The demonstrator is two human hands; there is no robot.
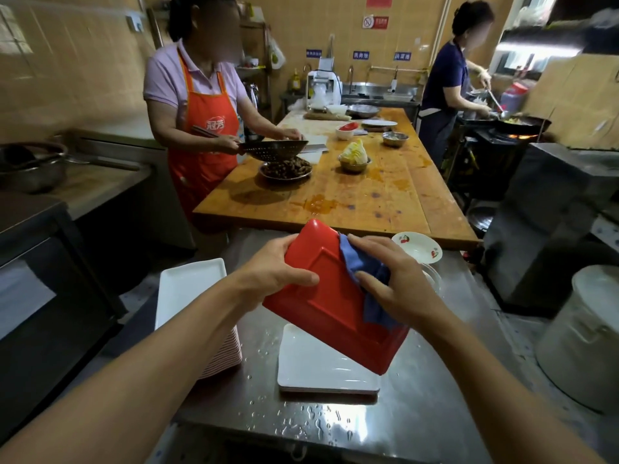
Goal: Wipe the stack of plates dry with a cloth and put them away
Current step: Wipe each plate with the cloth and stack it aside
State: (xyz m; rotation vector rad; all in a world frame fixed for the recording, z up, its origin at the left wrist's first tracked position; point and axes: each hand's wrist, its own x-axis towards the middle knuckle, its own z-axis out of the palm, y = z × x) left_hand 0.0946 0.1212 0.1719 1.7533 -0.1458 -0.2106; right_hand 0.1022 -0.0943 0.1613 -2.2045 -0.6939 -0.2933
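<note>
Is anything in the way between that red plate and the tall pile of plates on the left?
Nothing visible. The red square plate, held by the left hand and wiped with the blue cloth under the right hand, has open air toward the white-topped stack.

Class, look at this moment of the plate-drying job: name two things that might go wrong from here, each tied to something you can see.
1. The red plate is held tilted in the air, gripped at one edge by the left hand while the right hand rubs it with the blue cloth; it might slip onto the white plates below.
2. Water drops lie on the steel counter, so dried plates set down there may get wet again.
</note>
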